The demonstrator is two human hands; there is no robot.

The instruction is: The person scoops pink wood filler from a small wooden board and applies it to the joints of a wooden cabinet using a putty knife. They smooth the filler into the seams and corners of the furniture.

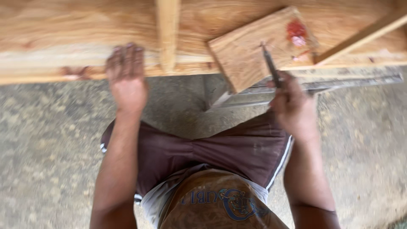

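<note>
My left hand (126, 78) rests flat on the front edge of a long wooden plank (63, 38), fingers stretched over the wood, holding nothing. My right hand (292, 106) is closed around a thin dark pencil-like tool (269, 63), whose tip touches a small square wooden board (246, 51) lying tilted on the plank. A red smear or small red object (296, 30) sits near the board's far corner. The frame is motion-blurred.
A narrow wooden strip (168, 34) crosses the plank upright in view between my hands. Another strip (364, 34) slants at the right. A grey metal bar (352, 82) runs under the plank's edge. Rough concrete floor (42, 148) lies below; my knees in dark shorts are in the middle.
</note>
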